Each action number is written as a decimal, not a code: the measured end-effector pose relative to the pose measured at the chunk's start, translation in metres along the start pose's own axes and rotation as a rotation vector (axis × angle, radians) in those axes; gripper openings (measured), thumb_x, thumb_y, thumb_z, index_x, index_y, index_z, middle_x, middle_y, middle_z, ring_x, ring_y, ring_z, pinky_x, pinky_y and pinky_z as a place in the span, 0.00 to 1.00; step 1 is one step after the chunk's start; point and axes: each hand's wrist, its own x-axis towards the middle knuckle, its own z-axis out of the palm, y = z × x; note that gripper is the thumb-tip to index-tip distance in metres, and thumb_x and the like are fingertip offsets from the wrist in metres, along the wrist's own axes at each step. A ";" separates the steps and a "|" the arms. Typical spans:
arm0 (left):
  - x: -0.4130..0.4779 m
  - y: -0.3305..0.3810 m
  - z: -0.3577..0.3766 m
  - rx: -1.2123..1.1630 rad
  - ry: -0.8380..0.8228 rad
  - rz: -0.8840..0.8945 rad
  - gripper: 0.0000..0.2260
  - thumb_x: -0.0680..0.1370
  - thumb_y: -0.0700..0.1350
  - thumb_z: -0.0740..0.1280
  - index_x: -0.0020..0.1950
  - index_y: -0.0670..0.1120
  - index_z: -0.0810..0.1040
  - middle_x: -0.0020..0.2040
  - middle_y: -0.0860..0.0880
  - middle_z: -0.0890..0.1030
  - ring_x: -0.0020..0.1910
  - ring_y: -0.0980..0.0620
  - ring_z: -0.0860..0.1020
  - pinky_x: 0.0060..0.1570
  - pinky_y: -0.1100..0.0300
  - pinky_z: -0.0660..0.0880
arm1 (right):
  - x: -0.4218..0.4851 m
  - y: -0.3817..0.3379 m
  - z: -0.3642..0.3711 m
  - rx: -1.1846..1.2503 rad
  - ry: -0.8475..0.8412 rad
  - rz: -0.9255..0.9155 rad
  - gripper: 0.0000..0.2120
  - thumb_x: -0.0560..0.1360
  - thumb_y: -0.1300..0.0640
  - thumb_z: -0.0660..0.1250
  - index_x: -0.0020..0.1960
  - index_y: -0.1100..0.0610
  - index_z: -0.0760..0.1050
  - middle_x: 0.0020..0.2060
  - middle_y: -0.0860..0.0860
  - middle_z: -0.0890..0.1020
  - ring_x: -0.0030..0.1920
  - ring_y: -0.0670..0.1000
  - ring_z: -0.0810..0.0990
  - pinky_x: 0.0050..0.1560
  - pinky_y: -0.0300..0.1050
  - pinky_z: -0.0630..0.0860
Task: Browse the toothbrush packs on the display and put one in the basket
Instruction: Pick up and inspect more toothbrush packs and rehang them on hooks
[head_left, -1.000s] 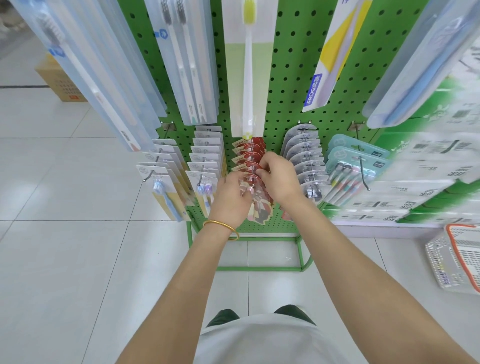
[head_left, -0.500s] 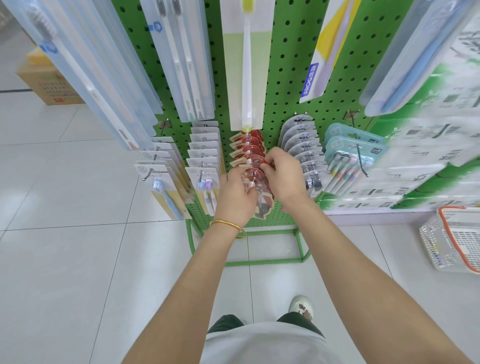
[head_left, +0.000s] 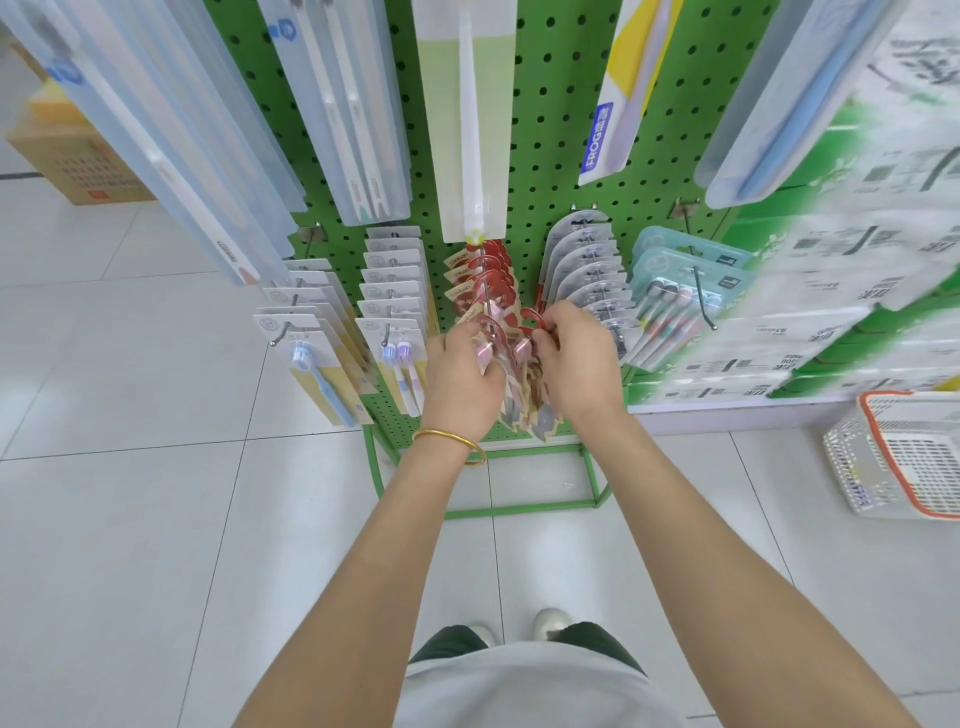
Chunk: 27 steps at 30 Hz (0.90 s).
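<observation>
The green pegboard display (head_left: 550, 156) hangs its toothbrush packs on hooks so each row can be leafed through from the front, with five hooks in the lower row and long packs above. One white basket (head_left: 852, 478) with an orange rim sits on the floor at the right, well apart from the hands and probably parked there for the drop. The red packs (head_left: 485, 280) hang on the centre hook; about six tops show, the rest hidden. Two hands work there. The left hand (head_left: 460, 384) curls round the hanging stack, likely to steady it, while the right hand (head_left: 579, 364) pinches the red top of the front pack (head_left: 530, 319) — seemingly drawing it off the hook's tip.
</observation>
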 end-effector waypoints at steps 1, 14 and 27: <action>-0.001 0.000 0.002 -0.006 0.010 -0.006 0.22 0.76 0.36 0.63 0.69 0.40 0.66 0.65 0.40 0.66 0.63 0.44 0.71 0.67 0.52 0.66 | -0.002 0.002 -0.003 0.003 0.002 -0.003 0.04 0.78 0.62 0.61 0.47 0.62 0.73 0.42 0.57 0.78 0.42 0.56 0.74 0.40 0.50 0.70; -0.052 0.016 0.036 -0.209 0.142 -0.055 0.19 0.76 0.48 0.68 0.64 0.44 0.70 0.57 0.49 0.69 0.60 0.48 0.72 0.62 0.55 0.70 | -0.018 0.037 -0.047 0.281 -0.167 -0.023 0.04 0.77 0.62 0.64 0.44 0.58 0.75 0.34 0.49 0.75 0.36 0.50 0.73 0.38 0.41 0.69; -0.075 0.021 0.030 -0.635 0.252 -0.119 0.10 0.76 0.48 0.68 0.52 0.47 0.70 0.34 0.52 0.81 0.34 0.53 0.79 0.40 0.55 0.79 | -0.050 0.037 -0.041 0.684 -0.396 0.126 0.11 0.80 0.51 0.61 0.42 0.52 0.77 0.36 0.46 0.79 0.38 0.46 0.76 0.43 0.45 0.73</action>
